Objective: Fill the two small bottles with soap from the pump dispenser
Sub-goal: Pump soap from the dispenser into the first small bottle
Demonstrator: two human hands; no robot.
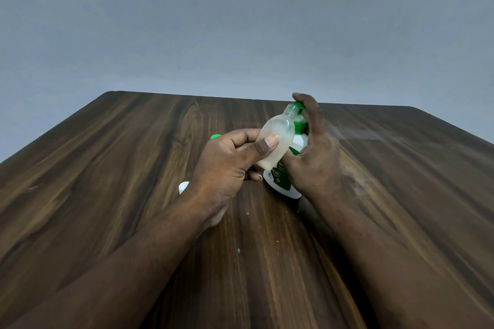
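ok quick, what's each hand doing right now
Left hand: holding the small bottle, tilted toward the pump dispenser.
Right hand: gripping the pump dispenser, one finger on its green top.

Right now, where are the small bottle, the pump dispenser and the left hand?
small bottle [278, 129]: head view, on its frosted body above the thumb.
pump dispenser [283, 189]: head view, on its lower body near the table.
left hand [227, 164]: head view, on the middle of the hand.
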